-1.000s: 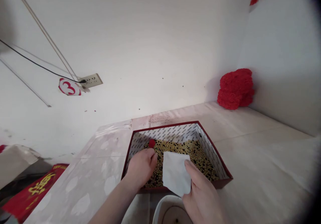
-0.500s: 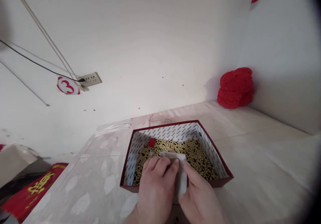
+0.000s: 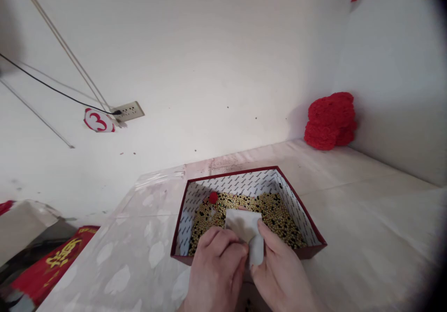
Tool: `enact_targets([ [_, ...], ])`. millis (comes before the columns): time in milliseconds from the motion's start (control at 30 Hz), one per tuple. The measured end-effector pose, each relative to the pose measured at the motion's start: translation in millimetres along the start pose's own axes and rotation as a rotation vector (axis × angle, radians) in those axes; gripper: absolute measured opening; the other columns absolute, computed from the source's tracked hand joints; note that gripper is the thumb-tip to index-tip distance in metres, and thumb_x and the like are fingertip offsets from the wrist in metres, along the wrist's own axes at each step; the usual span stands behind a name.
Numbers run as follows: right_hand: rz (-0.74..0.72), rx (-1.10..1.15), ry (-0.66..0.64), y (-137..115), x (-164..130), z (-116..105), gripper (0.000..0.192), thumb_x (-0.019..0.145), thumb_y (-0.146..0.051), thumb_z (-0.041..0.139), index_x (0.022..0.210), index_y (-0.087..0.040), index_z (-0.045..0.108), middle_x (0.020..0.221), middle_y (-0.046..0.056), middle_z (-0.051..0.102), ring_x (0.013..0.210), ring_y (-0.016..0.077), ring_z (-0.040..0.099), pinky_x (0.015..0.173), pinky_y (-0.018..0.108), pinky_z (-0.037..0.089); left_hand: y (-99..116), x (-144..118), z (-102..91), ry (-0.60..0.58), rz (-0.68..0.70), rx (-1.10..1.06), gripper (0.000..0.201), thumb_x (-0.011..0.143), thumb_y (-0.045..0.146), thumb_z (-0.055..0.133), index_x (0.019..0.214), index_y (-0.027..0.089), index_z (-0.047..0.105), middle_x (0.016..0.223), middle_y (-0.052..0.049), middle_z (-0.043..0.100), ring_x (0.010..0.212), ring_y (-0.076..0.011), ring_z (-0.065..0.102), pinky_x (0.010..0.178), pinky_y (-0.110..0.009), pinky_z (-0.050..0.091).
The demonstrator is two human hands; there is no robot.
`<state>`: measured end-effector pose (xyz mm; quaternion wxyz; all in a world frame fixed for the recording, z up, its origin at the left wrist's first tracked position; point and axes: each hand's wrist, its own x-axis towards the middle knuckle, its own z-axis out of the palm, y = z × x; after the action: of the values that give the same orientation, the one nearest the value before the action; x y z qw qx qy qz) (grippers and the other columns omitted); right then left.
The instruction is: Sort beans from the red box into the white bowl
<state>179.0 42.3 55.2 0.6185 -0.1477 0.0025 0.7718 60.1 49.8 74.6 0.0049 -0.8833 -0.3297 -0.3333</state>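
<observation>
The right hand (image 3: 282, 272) grips a square of white paper (image 3: 251, 226) over the near side of the box (image 3: 180, 219). The left hand (image 3: 216, 267), in front of the box, has its fingers curled against the paper; whether it pinches anything cannot be told. Inside the box lie yellow and black beans (image 3: 279, 214), with a red ball (image 3: 213, 197) toward its far left corner.

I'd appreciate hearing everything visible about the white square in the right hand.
The white square is plain, partly shaded, thin-looking, perhaps cloth or paper; it may be a pouch. It appears held over the open box, the right hand gripping its right edge. The left hand hides its lower left, seemingly touching it.
</observation>
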Motion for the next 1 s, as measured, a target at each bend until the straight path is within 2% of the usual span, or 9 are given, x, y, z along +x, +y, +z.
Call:
enact_targets([
  [167,-0.031,-0.085,0.038,0,0,1,0.014,0.064,-0.031,0.072,0.076,-0.024,0.067,0.081,0.001,0.071,0.088,0.0214,0.062,0.069,0.030,0.053,1,3,3.4,-0.035,-0.073,-0.003,0.016,0.079,0.007,0.053,0.068,0.018,0.057,0.072,-0.002,0.057,0.072,-0.0175,0.051,0.066,-0.033,0.044],
  [433,-0.056,-0.130,-0.050,3,2,-6,0.016,0.073,-0.037,0.064,0.085,-0.026,0.067,0.086,0.002,0.070,0.085,0.0220,0.062,0.068,0.034,0.051,-5,26,1.6,-0.026,-0.146,0.128,0.016,0.080,0.007,0.053,0.068,0.017,0.056,0.076,-0.003,0.057,0.078,-0.0197,0.050,0.075,-0.039,0.042],
  [567,-0.068,-0.115,-0.014,1,1,-5,0.017,0.069,-0.035,0.068,0.082,-0.025,0.067,0.089,0.002,0.070,0.084,0.0212,0.062,0.069,0.034,0.050,1,20,3.0,-0.077,-0.104,0.100,0.017,0.077,0.005,0.054,0.064,0.017,0.053,0.071,-0.001,0.056,0.073,-0.0182,0.050,0.071,-0.037,0.044],
  [700,-0.057,-0.109,0.048,1,0,-2,0.019,0.066,-0.033,0.071,0.082,-0.024,0.065,0.081,0.000,0.070,0.082,0.0199,0.062,0.070,0.033,0.051,7,10,1.2,-0.123,-0.079,0.069,0.017,0.075,0.007,0.055,0.062,0.018,0.053,0.069,-0.001,0.055,0.071,-0.0179,0.051,0.068,-0.035,0.045],
  [867,-0.064,-0.137,0.018,1,0,-2,0.010,0.073,-0.034,0.064,0.078,-0.025,0.065,0.083,0.000,0.070,0.085,0.0194,0.062,0.071,0.032,0.052,0,17,-3.6,-0.101,-0.142,0.145,0.016,0.076,0.007,0.056,0.065,0.018,0.056,0.072,-0.001,0.057,0.075,-0.0196,0.052,0.072,-0.038,0.044],
  [1000,-0.061,-0.135,-0.014,2,0,-2,0.011,0.076,-0.034,0.059,0.082,-0.028,0.066,0.085,0.000,0.070,0.089,0.0204,0.062,0.071,0.032,0.052,-4,22,-1.8,-0.072,-0.191,0.163,0.018,0.077,0.006,0.053,0.064,0.018,0.055,0.073,-0.002,0.057,0.075,-0.0193,0.052,0.071,-0.037,0.043],
])
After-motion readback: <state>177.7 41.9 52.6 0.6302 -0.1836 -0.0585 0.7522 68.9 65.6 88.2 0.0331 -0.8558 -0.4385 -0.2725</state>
